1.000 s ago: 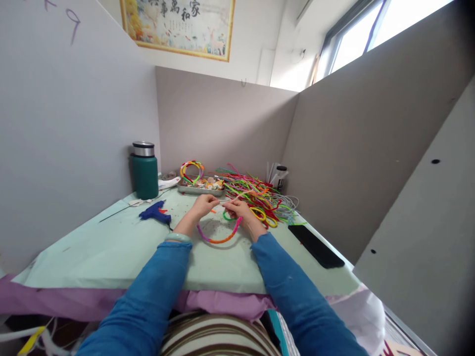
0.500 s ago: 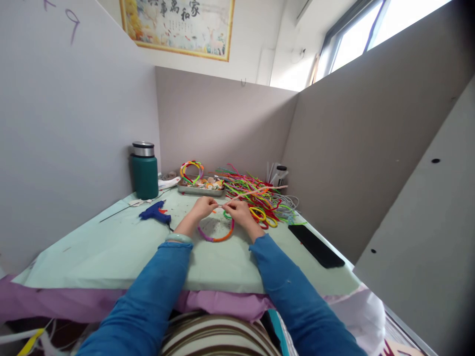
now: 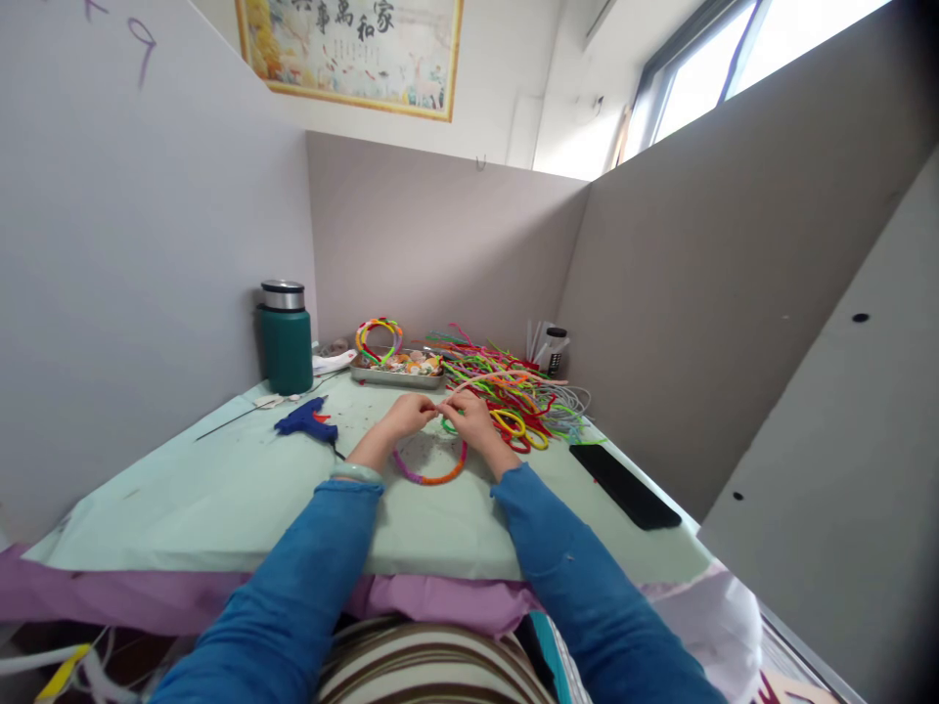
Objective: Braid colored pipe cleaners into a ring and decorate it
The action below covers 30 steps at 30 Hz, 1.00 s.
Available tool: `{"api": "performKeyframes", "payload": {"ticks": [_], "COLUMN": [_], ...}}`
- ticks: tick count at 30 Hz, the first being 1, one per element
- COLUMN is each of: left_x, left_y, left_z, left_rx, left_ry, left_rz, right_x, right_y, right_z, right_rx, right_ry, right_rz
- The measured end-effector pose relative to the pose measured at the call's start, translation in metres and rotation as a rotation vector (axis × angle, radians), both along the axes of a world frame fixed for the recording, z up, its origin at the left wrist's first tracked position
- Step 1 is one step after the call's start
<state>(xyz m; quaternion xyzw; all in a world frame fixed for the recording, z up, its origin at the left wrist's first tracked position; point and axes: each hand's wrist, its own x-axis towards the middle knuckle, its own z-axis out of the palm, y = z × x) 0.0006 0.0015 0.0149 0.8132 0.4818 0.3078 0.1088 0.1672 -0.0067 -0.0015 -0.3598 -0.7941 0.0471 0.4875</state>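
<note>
One chenille-wrapped hoop, at six o'clock from your pinch.
Your left hand pinches it; right hand clamps the pale pink chenille stem, trailing toward two o'clock: guide it snugly.

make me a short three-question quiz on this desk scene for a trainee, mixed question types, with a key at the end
1. Multiple choice: Which of these lies to the right of the right hand?
A) green bottle
B) flat black slab
C) metal tray

2. True or false: The blue glue gun lies to the left of the left hand.

3. Fill the gap: Along its bottom, the curved band nearer the wearer than the hands goes from purple on the left to ____.

Key: 1. B; 2. True; 3. orange
</note>
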Motion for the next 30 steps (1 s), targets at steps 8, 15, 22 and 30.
{"api": "performKeyframes", "payload": {"ticks": [8,15,22,30], "left_x": [0.008,0.009,0.009,0.007], "left_y": [-0.006,-0.010,-0.010,-0.007], "left_z": [-0.002,0.001,-0.001,-0.001], "left_rx": [-0.071,-0.089,-0.112,-0.066], "left_ry": [-0.001,-0.066,-0.102,-0.021], "left_rz": [-0.153,-0.148,-0.159,-0.105], "right_x": [0.004,0.005,0.005,0.004], "right_y": [0.007,0.013,0.011,0.010], "right_z": [-0.002,-0.003,-0.002,-0.003], "right_rx": [-0.239,-0.297,-0.317,-0.325], "right_ry": [0.242,0.294,0.283,0.296], "right_rz": [0.063,0.084,0.094,0.135]}}
